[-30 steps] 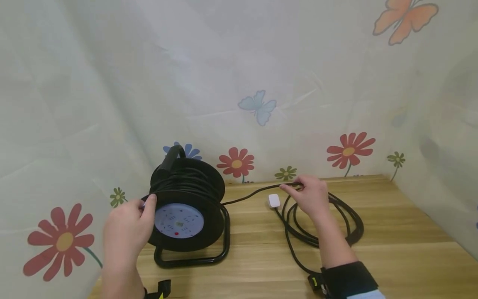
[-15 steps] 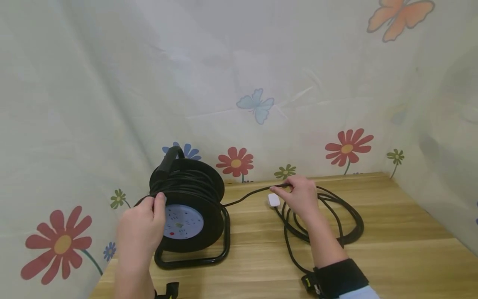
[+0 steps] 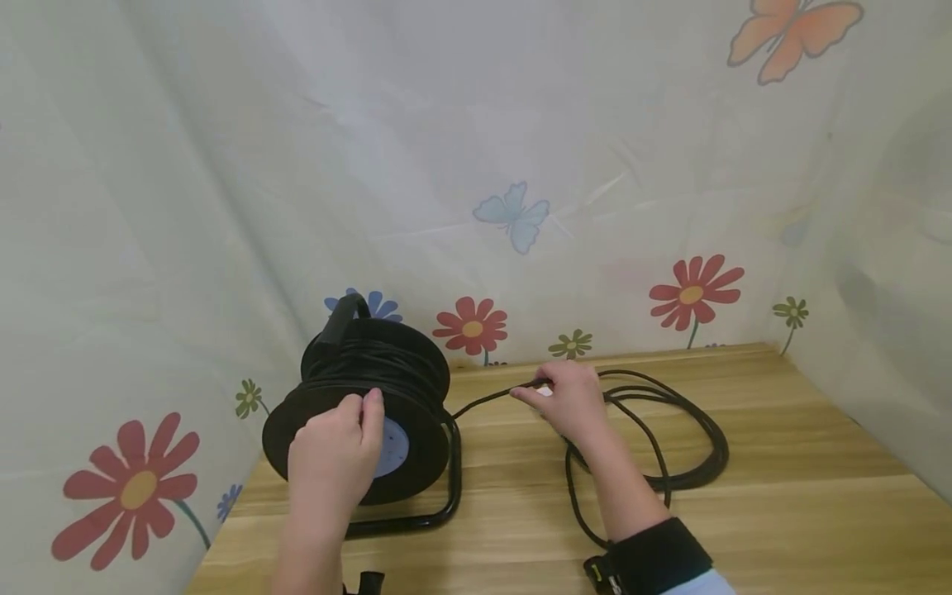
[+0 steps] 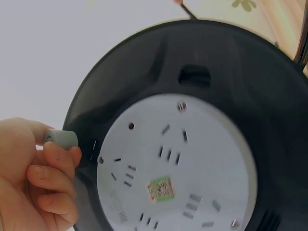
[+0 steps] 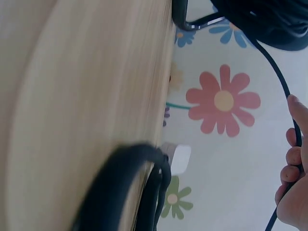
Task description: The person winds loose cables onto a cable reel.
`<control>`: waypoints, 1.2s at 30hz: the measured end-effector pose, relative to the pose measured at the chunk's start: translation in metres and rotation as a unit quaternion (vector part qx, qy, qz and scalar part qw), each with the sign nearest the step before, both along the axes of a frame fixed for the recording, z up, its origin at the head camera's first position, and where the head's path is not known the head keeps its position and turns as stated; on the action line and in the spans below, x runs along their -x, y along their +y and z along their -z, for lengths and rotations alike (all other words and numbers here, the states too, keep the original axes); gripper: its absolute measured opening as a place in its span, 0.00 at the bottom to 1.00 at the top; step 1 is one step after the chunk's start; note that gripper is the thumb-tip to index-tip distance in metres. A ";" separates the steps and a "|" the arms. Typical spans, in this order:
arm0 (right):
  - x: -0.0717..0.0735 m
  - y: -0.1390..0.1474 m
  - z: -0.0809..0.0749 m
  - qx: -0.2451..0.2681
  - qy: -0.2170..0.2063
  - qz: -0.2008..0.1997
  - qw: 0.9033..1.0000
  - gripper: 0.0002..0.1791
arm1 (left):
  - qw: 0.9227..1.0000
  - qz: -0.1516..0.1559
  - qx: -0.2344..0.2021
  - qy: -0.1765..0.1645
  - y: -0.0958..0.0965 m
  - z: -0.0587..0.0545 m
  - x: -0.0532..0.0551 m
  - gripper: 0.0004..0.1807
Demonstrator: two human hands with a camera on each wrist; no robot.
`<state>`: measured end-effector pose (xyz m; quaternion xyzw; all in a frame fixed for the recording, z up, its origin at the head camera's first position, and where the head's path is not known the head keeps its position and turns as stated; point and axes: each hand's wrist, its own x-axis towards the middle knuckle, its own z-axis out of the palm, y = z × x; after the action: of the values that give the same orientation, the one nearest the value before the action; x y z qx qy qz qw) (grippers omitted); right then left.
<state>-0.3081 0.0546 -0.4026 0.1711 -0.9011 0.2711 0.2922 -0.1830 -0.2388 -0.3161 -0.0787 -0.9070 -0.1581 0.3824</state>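
Note:
A black cable reel (image 3: 286, 430) with a pale socket panel (image 3: 392, 449) on its face stands at the left of the table in the head view. My left hand (image 3: 335, 454) is in front of that face. The left wrist view shows its thumb and fingers pinching a small grey knob (image 4: 62, 138) near the disc's edge. To the right, my right hand (image 3: 568, 401) holds the black cable (image 3: 483, 402), which runs from the drum through its fingers. Loose loops of cable (image 3: 710, 430) lie beyond that hand. A white plug (image 5: 181, 159) is mostly hidden behind it in the head view.
The reel rests on a black tubular stand (image 3: 416, 522) with a carrying handle (image 3: 342, 318) on top. Behind the wooden table (image 3: 803, 496) hangs a pale sheet (image 3: 402, 124) printed with flowers and butterflies. Black camera straps circle the wrists.
The left hand, with the knob, has moved rightward across the reel's face, and the disc has turned. My right hand has drifted left toward the reel with the cable, now covering most of the plug.

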 end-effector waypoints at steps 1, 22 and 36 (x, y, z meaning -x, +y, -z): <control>-0.001 -0.003 0.000 -0.002 0.001 -0.005 1.000 0.18 | 1.000 0.002 0.006 0.001 0.003 0.001 0.001 0.26; -0.011 -0.059 -0.008 0.007 -0.046 -0.041 0.998 0.13 | 0.986 0.052 0.047 -0.152 0.034 0.018 0.009 0.26; -0.013 -0.059 -0.012 -0.050 -0.043 -0.042 0.997 0.08 | 0.982 0.044 0.056 -0.177 0.033 0.019 0.008 0.27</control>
<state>-0.2950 -0.0040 -0.3905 0.2115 -0.9170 0.2453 0.2326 -0.1912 -0.2055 -0.3347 -0.1111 -0.9632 -0.1353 0.2039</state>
